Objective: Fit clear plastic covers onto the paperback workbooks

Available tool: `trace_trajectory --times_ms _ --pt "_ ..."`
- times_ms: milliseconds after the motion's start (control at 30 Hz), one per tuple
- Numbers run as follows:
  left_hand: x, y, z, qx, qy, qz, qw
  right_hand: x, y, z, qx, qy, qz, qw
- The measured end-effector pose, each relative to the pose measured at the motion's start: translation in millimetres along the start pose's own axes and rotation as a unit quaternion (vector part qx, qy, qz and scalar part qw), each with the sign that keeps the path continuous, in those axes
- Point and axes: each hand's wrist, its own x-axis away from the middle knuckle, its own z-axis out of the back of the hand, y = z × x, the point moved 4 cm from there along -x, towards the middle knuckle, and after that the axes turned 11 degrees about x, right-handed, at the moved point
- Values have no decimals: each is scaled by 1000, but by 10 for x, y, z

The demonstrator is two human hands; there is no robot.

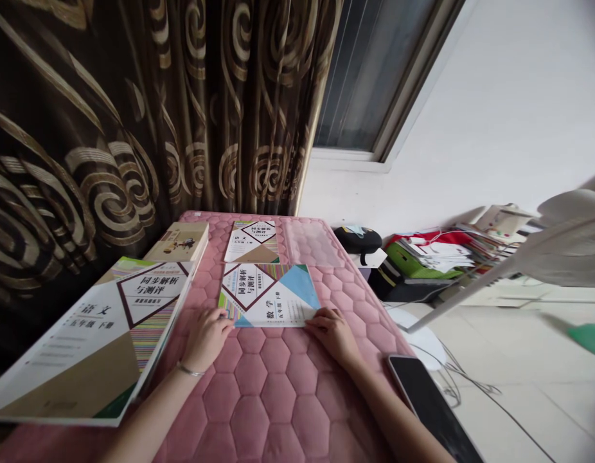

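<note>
A math workbook (273, 292) with a white, blue and striped cover lies sideways on the pink quilted surface. My left hand (208, 335) pinches its near left corner; a thin bracelet circles that wrist. At the near right corner, the fingers of my right hand (335, 331) are closed on the same workbook's edge. Just beyond it lies another workbook (254, 243) with a white and tan cover. A translucent plastic sheet (314, 243) rests to the right of that one. My thumbs are partly hidden.
At the left stands a stack of workbooks (99, 341), with a tan book (177, 244) behind it. A dark phone or tablet (430, 405) sits by the right edge. Beyond are a white lamp (480, 289), cables (452, 373), a black case (358, 239) and piled papers (435, 251). Patterned curtains (196, 109) hang behind.
</note>
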Motion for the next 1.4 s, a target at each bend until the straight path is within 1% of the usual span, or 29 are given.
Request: trace_trajectory --times_ms 100,233,333,467,567,633,700,767,833,900,967,1067,1167,1233,1333,1400 --pt "67 -143 23 18 1 18 1000 44 160 52 -11 1 -5 1000" --pt "75 -214 -13 49 -2 19 999 53 166 63 -28 0 4 1000" --pt "58 -228 -1 71 -13 22 997 53 149 63 -32 1 8 999" --pt "66 -215 67 85 -26 35 995 68 192 74 -53 0 12 999" --pt "73 -118 83 37 -5 53 998 78 163 70 -41 -7 9 999" --pt "44 31 40 -12 19 61 998 66 34 34 4 -22 -1 1000" --pt "-23 240 -58 -30 29 50 998 27 -200 -33 49 -41 -8 998" --pt "-112 459 -194 -13 17 24 999 -41 -494 -117 64 -49 -5 997" --pt "-191 617 -318 5 1 15 1000 -126 -760 -201 66 -50 3 997" --pt "-238 691 -397 13 -5 23 1000 -203 -925 -276 72 -52 2 996" --pt "-249 702 -421 15 0 32 999 -251 -981 -329 72 -54 -5 996" --pt "-215 649 -390 14 2 34 999 -255 -927 -347 58 -49 -5 997" --pt "-149 514 -300 14 -3 37 999 -196 -754 -292 40 -47 8 998" --pt "-95 370 -217 14 -9 46 999 -138 -551 -224 33 -50 2 998" --pt "-14 121 -97 24 -28 67 997 -45 -157 -106 30 -51 -24 998" --pt "26 -9 -39 48 -35 66 996 4 66 -33 13 -45 -19 999"
